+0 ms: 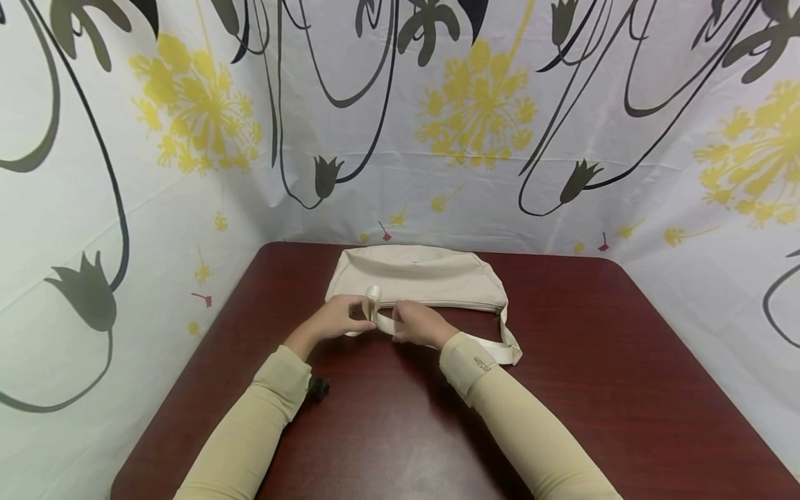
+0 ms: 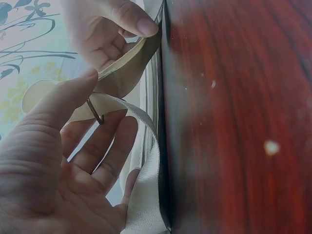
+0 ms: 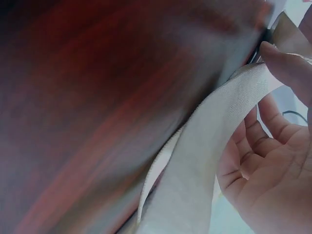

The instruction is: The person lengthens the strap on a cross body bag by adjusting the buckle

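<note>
A cream shoulder bag (image 1: 419, 274) lies on the dark red table, its zipper (image 1: 446, 303) along the near side. Its flat webbing strap (image 1: 500, 353) comes round the right end and runs in front of the bag to both hands. My left hand (image 1: 337, 316) pinches the strap beside a thin metal slider (image 2: 100, 118), with a loop of webbing standing up above the fingers. Close by on the right, my right hand (image 1: 421, 323) pinches the strap between thumb and fingers; in the right wrist view the webbing (image 3: 195, 161) trails down from that thumb.
The table (image 1: 625, 389) has rounded corners and meets patterned white cloth (image 1: 387, 132) at the back and sides. A small black object (image 1: 317, 389) shows beside the left sleeve cuff.
</note>
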Demonstrator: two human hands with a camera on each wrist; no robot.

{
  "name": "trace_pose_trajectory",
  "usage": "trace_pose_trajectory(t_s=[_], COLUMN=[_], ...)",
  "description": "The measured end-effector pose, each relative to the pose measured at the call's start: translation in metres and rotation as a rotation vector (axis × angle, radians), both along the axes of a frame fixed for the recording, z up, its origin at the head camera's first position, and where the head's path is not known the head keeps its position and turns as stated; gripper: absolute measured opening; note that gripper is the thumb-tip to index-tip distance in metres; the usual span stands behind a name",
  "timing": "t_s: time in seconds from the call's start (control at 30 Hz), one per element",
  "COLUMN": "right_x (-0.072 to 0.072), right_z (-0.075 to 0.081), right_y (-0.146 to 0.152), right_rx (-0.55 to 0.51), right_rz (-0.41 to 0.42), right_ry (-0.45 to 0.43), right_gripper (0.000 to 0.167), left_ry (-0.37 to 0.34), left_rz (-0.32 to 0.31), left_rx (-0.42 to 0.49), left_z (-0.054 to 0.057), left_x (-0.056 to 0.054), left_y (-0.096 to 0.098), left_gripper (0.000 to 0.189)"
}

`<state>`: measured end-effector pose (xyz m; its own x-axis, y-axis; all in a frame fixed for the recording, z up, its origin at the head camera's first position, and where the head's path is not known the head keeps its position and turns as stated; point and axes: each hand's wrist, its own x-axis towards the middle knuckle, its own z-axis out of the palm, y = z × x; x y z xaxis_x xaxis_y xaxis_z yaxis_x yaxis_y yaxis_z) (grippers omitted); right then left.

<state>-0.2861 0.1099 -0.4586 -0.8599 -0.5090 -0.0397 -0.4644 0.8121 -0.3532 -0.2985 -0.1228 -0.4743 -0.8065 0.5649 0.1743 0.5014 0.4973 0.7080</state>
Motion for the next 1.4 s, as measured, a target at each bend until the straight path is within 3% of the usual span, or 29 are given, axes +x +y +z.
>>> trace_pose_trajectory(t_s=[0.3,0.9,1.1,1.23,1.4], right_x=[-0.001,-0.006,-0.004,-0.003,-0.004], right_z=[-0.002,-0.006,-0.002,-0.001,-0.003], right_y=[0.0,-0.006,-0.011,-0.013,-0.012], right_rx=[0.016,-0.109,-0.051,0.006,0.003], right_rz=[0.028,0.11,0.181,0.168,0.18], right_ry=[0.03,0.05,0.097,0.105,0.099], right_gripper=[0.026,0.025,0.019,0.019,0.018], left_ry=[-0.007,-0.024,-0.033,-0.055,-0.06], left_rz=[0.006,0.004,-0.006,-0.007,-0.014], left_rx=[-0.013,-0.001,0.016,0.016,-0.005], left_z=[0.0,-0.001,-0.001,-0.001,-0.001], left_x=[0.001,0.001,0.001,0.001,0.0], left_y=[0.0,0.001,0.0,0.0,0.0], left_gripper=[0.031,0.028,0.026,0.026,0.027])
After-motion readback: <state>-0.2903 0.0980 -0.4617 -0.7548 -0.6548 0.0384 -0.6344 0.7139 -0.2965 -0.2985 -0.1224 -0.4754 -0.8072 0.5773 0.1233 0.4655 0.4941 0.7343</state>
